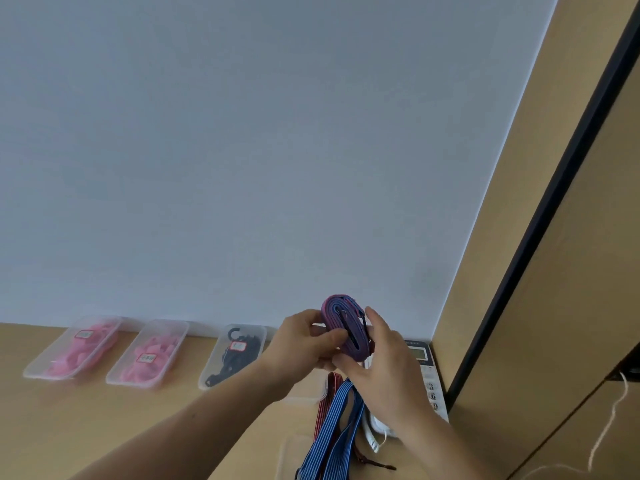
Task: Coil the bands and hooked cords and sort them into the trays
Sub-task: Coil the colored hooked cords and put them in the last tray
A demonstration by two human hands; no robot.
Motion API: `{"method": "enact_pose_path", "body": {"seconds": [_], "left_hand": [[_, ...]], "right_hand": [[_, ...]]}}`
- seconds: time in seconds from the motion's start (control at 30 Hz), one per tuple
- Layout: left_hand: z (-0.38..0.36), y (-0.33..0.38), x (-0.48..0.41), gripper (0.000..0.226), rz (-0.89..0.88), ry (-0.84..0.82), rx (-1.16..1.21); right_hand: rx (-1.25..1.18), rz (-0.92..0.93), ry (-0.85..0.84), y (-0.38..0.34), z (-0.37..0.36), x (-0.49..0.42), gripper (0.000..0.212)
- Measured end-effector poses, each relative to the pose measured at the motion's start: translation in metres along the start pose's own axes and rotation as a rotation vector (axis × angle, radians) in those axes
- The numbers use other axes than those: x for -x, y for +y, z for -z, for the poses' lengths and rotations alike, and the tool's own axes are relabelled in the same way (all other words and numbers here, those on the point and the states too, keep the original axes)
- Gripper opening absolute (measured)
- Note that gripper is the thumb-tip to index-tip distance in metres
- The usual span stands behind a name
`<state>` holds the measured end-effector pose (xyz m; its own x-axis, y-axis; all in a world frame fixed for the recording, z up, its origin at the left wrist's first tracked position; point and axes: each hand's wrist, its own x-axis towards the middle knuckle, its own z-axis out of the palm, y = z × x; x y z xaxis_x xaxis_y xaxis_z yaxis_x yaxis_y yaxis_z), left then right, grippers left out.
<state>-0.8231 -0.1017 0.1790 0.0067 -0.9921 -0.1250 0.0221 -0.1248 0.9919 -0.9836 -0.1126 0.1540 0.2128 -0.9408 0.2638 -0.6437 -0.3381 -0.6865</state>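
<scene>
A coiled striped band (341, 323) is gripped between the left hand (304, 344) and the right hand (388, 368), above the table's (138, 427) right side. Pink bands (86, 355) and black hooked cords (242, 360) are already in the far trays (41, 375). The near blue cords (337, 420) seem left to be coiled.

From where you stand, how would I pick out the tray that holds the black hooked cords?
Follow the foot of the pale wall, where clear trays stand in a row on the wooden table. Count to the third tray from the left. The two before it hold pink pieces, while this one holds black cords, with a hook curling up at its far end.
</scene>
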Motion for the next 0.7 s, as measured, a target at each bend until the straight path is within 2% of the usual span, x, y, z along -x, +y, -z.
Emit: {"method": "enact_pose_path", "body": {"seconds": [0.1, 0.27, 0.37, 0.47, 0.63, 0.7], "left_hand": [[0.001, -0.004, 0.002, 0.023, 0.052, 0.030, 0.059], [0.012, -0.017, 0.011, 0.033, 0.180, -0.020, 0.203], [0.023, -0.032, 0.015, 0.036, 0.224, -0.046, 0.269], [0.038, -0.046, 0.014, 0.032, 0.248, -0.096, 0.318], [0.061, -0.065, -0.012, 0.032, 0.322, -0.126, 0.297], [0.071, -0.071, -0.026, 0.033, 0.356, -0.155, 0.244]], "right_hand": [[-0.019, 0.051, -0.042, 0.003, 0.000, -0.006, 0.060], [0.057, 0.145, -0.081, 0.013, 0.001, -0.017, 0.026], [0.031, 0.171, -0.170, 0.013, -0.007, -0.018, 0.020], [-0.085, 0.099, -0.258, 0.011, -0.020, -0.023, 0.017], [-0.112, -0.076, -0.237, 0.008, -0.057, -0.034, 0.006], [-0.079, -0.134, -0.201, 0.006, -0.073, -0.040, 0.009]]}}
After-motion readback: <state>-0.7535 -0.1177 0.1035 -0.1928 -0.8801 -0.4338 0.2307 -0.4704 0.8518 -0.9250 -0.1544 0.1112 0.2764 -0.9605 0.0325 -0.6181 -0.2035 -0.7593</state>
